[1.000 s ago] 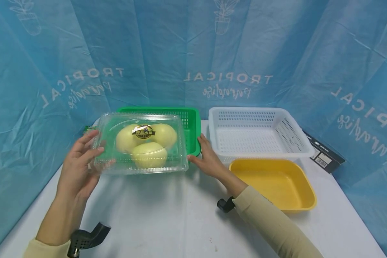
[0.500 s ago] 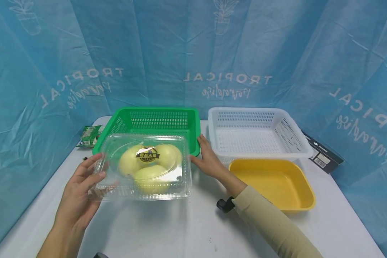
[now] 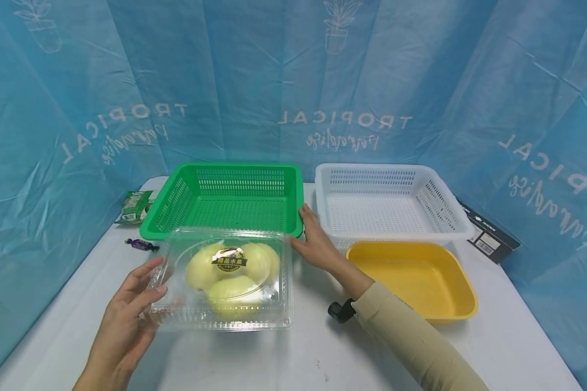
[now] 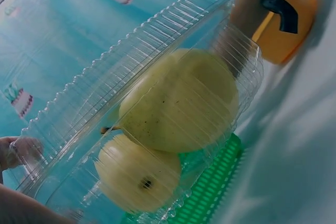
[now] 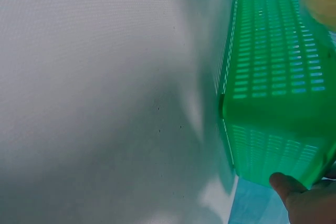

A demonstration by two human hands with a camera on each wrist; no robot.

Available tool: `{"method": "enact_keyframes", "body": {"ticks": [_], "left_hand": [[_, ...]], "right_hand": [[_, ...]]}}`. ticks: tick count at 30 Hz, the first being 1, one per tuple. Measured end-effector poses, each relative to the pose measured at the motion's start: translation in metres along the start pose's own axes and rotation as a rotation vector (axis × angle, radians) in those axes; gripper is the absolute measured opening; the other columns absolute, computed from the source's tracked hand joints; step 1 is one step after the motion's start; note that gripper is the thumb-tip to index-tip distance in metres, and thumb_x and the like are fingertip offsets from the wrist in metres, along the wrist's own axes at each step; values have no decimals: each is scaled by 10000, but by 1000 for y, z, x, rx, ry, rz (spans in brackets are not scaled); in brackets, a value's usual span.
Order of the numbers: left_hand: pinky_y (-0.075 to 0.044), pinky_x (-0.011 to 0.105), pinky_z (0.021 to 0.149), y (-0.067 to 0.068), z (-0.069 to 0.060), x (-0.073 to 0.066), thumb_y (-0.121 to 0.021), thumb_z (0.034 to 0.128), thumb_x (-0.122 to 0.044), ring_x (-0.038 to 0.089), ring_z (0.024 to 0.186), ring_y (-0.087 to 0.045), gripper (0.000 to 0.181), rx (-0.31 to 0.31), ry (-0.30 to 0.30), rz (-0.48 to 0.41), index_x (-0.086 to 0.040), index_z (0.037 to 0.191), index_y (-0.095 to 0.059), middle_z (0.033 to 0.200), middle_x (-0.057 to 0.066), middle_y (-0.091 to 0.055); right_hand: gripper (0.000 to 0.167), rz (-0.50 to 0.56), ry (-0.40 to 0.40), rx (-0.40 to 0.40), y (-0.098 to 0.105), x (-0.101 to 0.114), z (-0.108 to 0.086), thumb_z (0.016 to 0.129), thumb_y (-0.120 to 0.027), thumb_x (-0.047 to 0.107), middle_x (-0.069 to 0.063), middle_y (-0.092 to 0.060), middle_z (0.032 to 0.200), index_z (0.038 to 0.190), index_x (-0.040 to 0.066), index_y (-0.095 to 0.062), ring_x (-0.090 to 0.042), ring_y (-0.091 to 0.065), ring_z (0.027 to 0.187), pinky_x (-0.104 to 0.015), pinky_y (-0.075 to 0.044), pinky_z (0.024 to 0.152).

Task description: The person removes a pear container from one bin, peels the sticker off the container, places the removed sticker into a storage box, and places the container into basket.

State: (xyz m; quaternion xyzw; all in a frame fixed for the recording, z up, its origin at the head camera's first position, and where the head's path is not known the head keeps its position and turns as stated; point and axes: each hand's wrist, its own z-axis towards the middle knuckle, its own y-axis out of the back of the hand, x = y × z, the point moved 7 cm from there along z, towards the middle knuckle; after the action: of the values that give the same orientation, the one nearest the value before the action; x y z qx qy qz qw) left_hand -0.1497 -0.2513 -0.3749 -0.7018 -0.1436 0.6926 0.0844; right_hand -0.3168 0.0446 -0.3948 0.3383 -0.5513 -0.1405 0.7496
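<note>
In the head view, a clear plastic clamshell box (image 3: pixel 235 326) with a dark label holds three yellow-green pears (image 3: pixel 232 296). My left hand (image 3: pixel 127 320) grips its left end, thumb in front, other fingers behind. The box is held above the table, in front of the green basket (image 3: pixel 171 233). In the left wrist view, pears (image 4: pixel 178 100) show through the ribbed plastic. My right hand (image 3: pixel 318 244) holds the basket's front right corner; in the right wrist view its thumb (image 5: pixel 286 184) lies against the green wall. Its other fingertips are mostly hidden.
A white basket (image 3: pixel 325 217) stands at the back right, with a yellow tray (image 3: pixel 411 282) before it. A black box (image 3: pixel 491 239) lies beyond the white basket. At left are a green packet (image 3: pixel 134 206) and a purple-wrapped candy (image 3: pixel 141 245).
My left hand has brought the box of pears down and toward me, away from over the green basket, uncovering the packet and candy. My right hand has stayed at the basket corner.
</note>
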Motion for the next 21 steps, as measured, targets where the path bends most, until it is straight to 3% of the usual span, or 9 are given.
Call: {"method": "enact_keyframes", "body": {"ticks": [8, 15, 18, 21], "left_hand": [[-556, 349, 848, 1, -4, 18, -447, 977, -38, 95, 1324, -308, 509, -7, 66, -40, -255, 1432, -372, 1484, -99, -224], [-553, 356, 856, 1, -13, 24, -426, 982, -22, -38, 1216, -474, 494, 41, 64, -97, -241, 1423, -391, 1432, -137, -340], [-550, 358, 864, -1, -17, 28, -397, 989, -12, -54, 1215, -485, 488, 81, 51, -108, -233, 1424, -387, 1436, -141, -354], [-549, 351, 868, -1, -19, 33, -403, 990, -22, -63, 1220, -473, 487, 79, 62, -83, -238, 1426, -380, 1444, -150, -350]], "right_hand": [[841, -9, -7, 5, 0, -1, 1, 905, -598, 386, -82, -12, 1607, 1514, 55, -122, -286, -105, 1478, -493, -186, 1179], [887, -3, -22, 10, -1, -1, 0, 884, -607, 453, -77, -13, 1609, 1517, 70, -118, -297, -116, 1475, -512, -193, 1172], [889, -3, -26, 9, -1, -1, 0, 883, -608, 456, -79, -17, 1609, 1517, 68, -119, -296, -117, 1475, -510, -195, 1173], [889, 1, -24, 12, -1, -1, -1, 885, -606, 455, -71, -12, 1609, 1518, 70, -115, -291, -110, 1477, -509, -193, 1176]]}}
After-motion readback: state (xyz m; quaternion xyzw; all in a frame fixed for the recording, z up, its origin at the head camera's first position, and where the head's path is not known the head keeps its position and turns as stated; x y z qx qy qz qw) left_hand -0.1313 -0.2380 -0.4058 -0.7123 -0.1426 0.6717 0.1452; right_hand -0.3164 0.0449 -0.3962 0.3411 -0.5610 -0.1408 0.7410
